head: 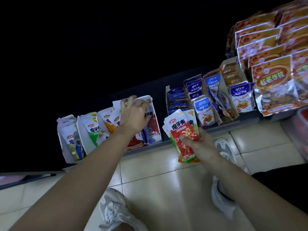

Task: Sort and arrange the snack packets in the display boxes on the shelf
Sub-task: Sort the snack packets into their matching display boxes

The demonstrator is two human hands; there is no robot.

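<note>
My right hand (198,144) grips a fanned stack of snack packets (181,130), a red one on top with green and orange ones under it, held in front of the shelf edge. My left hand (133,115) reaches into a white display box (150,104) on the low shelf, its fingers curled over the tops of the packets standing there. Left of that box stand more white boxes with green-and-white packets (91,130) and orange ones (108,124).
Blue packets (203,107) fill several open boxes to the right on the same shelf. Large orange foil bags (271,80) are stacked at the far right. Below lie a tiled floor (158,189) and my two grey sneakers (113,209). The shelf back is dark.
</note>
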